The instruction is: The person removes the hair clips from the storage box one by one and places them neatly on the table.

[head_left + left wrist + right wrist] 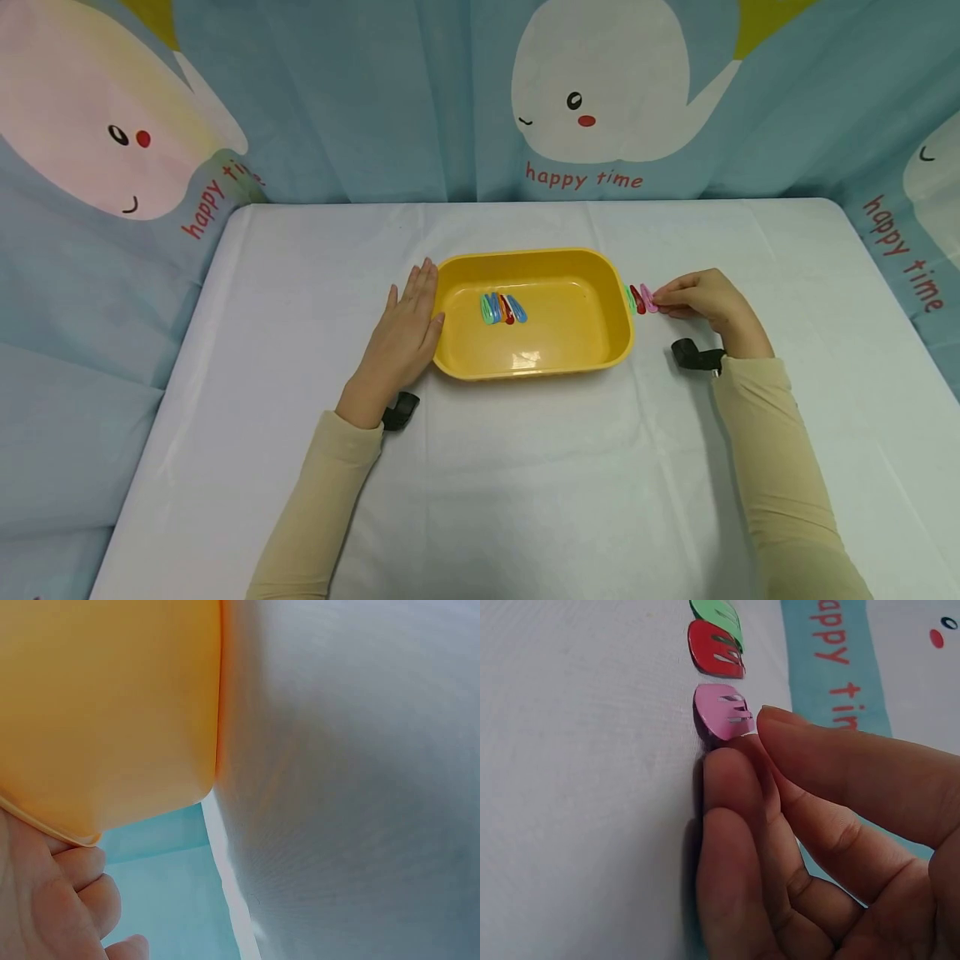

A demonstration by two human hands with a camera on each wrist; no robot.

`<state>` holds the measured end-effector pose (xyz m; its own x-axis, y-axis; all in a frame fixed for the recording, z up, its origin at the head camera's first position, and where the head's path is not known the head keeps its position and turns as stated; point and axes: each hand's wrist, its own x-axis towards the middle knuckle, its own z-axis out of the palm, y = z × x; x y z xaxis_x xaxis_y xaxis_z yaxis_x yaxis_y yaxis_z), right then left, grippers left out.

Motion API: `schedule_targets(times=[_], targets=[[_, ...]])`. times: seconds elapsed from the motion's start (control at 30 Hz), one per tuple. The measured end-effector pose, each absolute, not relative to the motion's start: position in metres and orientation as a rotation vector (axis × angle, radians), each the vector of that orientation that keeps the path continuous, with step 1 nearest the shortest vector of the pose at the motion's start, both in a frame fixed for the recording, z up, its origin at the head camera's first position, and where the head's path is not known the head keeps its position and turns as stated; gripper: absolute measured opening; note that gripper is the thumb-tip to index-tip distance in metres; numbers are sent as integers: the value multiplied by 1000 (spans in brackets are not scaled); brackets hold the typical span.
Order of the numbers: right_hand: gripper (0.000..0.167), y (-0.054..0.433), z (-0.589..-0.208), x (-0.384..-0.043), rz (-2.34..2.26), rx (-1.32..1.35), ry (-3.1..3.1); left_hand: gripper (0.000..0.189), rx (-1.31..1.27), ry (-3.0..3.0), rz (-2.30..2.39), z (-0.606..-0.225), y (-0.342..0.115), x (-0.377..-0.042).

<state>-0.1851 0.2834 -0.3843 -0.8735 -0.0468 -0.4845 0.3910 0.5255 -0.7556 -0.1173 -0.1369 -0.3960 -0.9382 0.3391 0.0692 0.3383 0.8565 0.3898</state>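
Cataloguing, from my remote station, what the cameras are showing me. Yellow tray (577, 350), one: sitting on the white cloth (525, 483). Row of hair clips (495, 308), mixed colours: lying inside the tray, slightly toward nine o'clock from its centre. Loose pieces, three: green clip (714, 615), red clip (711, 649) and pink clip (717, 712), lying just beyond the tray's three o'clock side, pink farthest out. Left hand (401, 337): resting along the nine o'clock rim, fingers straight, thumb apart. Right hand (708, 302): touching the pink clip with bent fingers; whether they are pinching it, I cannot tell. Progress, as I am judging it: part-way, the row lying inside, three clips remaining outside.
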Motion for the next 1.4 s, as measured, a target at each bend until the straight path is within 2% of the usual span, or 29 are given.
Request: schedule_targets(times=[1.0, 1.4], targets=[[11, 291, -383, -184, -1509, 338, 2182, 60, 558, 3007, 638, -395, -137, -117], [18, 289, -376, -185, -1645, 338, 2125, 61, 561, 3017, 642, -394, -137, -117]])
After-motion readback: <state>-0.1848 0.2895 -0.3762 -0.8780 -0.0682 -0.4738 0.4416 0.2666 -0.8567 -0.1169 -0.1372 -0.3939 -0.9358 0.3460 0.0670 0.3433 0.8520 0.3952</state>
